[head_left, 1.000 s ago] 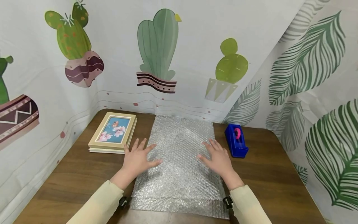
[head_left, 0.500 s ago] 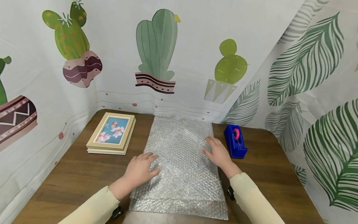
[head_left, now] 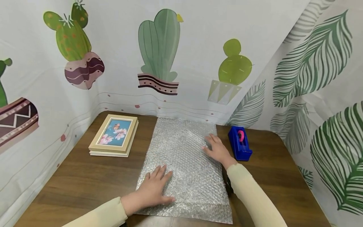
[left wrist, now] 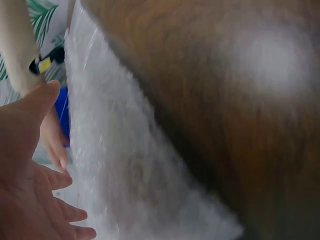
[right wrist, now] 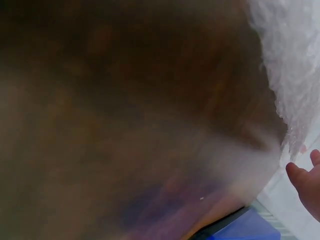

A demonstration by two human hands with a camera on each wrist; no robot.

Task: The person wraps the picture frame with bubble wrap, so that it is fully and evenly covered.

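Note:
A sheet of clear bubble wrap [head_left: 184, 164] lies flat on the wooden table, running from the back edge toward the front. My left hand [head_left: 153, 190] is over its lower left part, fingers spread and thumb pointing right. Farther up, at the sheet's right edge, is my right hand [head_left: 216, 149], its fingers extended over the wrap. Neither hand grips anything. In the left wrist view the fingers [left wrist: 72, 210] stretch beside the bubble wrap [left wrist: 120, 150]. The right wrist view catches only the fingertips [right wrist: 297, 175] near the wrap's edge [right wrist: 295, 65].
Stacked picture frames [head_left: 114, 134], the top one showing pink blossoms, lie at the table's back left. A blue tape dispenser [head_left: 239, 145] with a pink core stands right of the wrap. Behind the wooden table [head_left: 82, 186] hangs a cactus-print cloth [head_left: 195, 63].
My left hand has moved down the bubble wrap toward the front, away from the picture frames. My right hand has shifted slightly up, still at the right edge.

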